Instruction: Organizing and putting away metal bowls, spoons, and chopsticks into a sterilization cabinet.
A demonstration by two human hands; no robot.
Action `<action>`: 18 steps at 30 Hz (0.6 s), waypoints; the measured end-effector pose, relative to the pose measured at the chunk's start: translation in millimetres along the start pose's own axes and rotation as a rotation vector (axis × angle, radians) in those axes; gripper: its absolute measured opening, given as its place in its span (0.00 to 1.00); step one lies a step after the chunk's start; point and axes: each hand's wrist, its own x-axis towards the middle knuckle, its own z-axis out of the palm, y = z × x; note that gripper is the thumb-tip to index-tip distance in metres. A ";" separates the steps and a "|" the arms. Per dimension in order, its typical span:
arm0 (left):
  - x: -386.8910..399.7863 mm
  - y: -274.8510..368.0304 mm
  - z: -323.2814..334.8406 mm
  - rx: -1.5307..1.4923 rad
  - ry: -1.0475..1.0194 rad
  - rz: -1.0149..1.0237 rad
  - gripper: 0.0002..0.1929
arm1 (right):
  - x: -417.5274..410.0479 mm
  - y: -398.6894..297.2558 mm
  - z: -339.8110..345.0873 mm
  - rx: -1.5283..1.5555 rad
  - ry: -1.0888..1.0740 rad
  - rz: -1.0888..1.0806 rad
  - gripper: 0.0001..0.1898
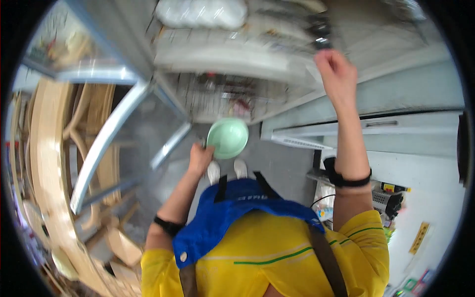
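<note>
My left hand (201, 159) grips the near left rim of a pale green bowl (228, 138), held low over the floor just beyond my shoes. The inside of the bowl shows no contents that I can make out. My right hand (337, 72) is raised at the upper right, its fingers curled at the front of a glass-doored cabinet or fridge with wire shelves (237, 96). A dark, blurred object (321, 31) lies just past my right fingertips; whether I hold it cannot be told. White rounded packages (202, 14) sit on an upper shelf.
An open glass door with a metal frame (111, 139) stands on the left. Beyond it are a wooden table (50, 148) and wooden chairs (120, 247). A white appliance (419, 126) stands on the right, near a metal box grater (384, 200). Grey floor (272, 163) shows around my shoes.
</note>
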 end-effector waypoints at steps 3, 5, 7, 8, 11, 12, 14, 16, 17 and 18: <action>16.9 9.4 8.4 0.027 0.015 -0.031 0.10 | -105.0 31.0 48.9 0.369 -0.758 0.347 0.16; 19.0 15.9 18.8 -0.151 0.000 -0.041 0.08 | -158.2 63.3 96.5 0.258 -0.897 0.583 0.28; 17.4 10.7 27.8 -0.172 -0.009 -0.083 0.08 | -180.1 81.8 129.7 0.817 -0.940 0.952 0.38; 16.7 7.8 33.5 -0.189 -0.023 -0.109 0.08 | -185.0 85.6 146.4 0.814 -0.949 0.955 0.38; 14.5 -7.9 52.9 -0.021 0.007 0.002 0.08 | -197.5 92.7 188.1 1.169 -0.655 0.958 0.37; 15.1 -13.2 56.6 -0.022 0.008 0.000 0.08 | -199.3 100.2 194.4 1.168 -0.657 0.960 0.37; 13.2 -10.0 62.5 -0.122 -0.039 -0.173 0.13 | -203.0 118.6 204.7 1.171 -0.624 1.093 0.34; 13.7 -19.0 67.4 -0.219 -0.112 -0.214 0.13 | -203.2 143.3 210.7 1.144 -0.602 1.209 0.33; 13.3 -25.1 69.5 -0.358 -0.150 -0.289 0.13 | -202.4 157.4 214.5 1.119 -0.575 1.323 0.31; 12.6 -32.5 72.5 -0.498 -0.188 -0.362 0.13 | -202.5 172.8 220.8 1.110 -0.586 1.318 0.31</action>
